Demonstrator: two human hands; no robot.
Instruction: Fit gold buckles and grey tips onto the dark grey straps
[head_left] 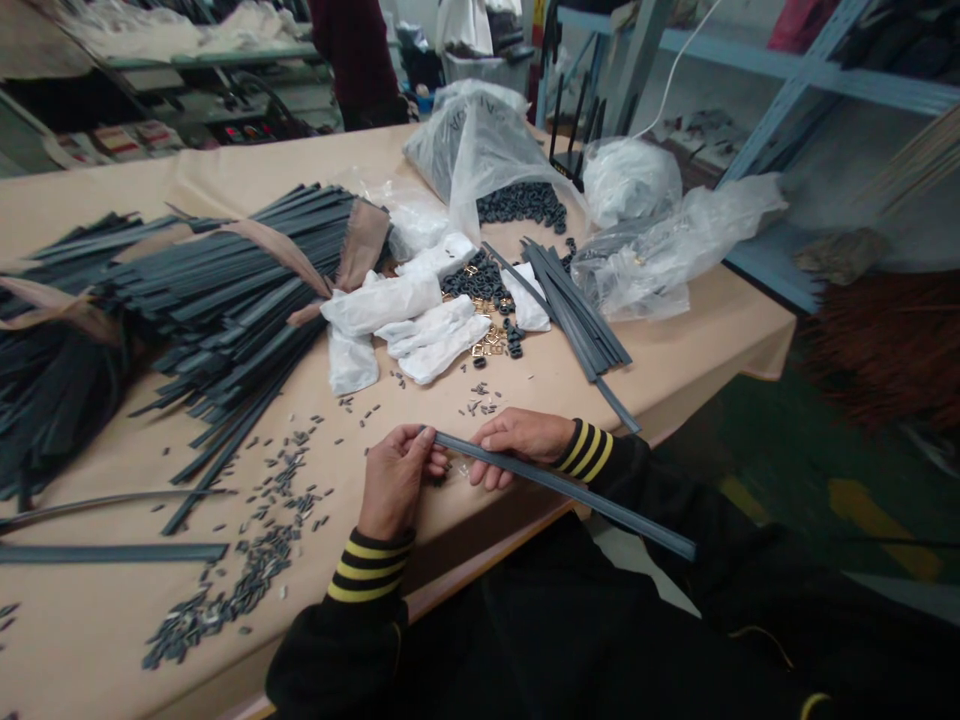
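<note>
A long dark grey strap [600, 502] crosses in front of me, slanting down to the right over my right sleeve. Its left end is pinched between the thumb and fingers of my left hand [396, 478]. My right hand [521, 438] closes around the strap a little further along; its fingertips show below the strap. Small dark cut pieces [480, 400] lie on the table just beyond my hands. Something small and dark under my left fingers is too hidden to name.
On the table [420, 408] lie tied strap bundles [225, 290], loose straps [577, 310], white gloves [431, 335], gold-coloured buckles [491, 340] and a plastic bag [480, 140] of dark rings. Many cut pieces [247, 580] spread at left. A person [360, 60] stands behind.
</note>
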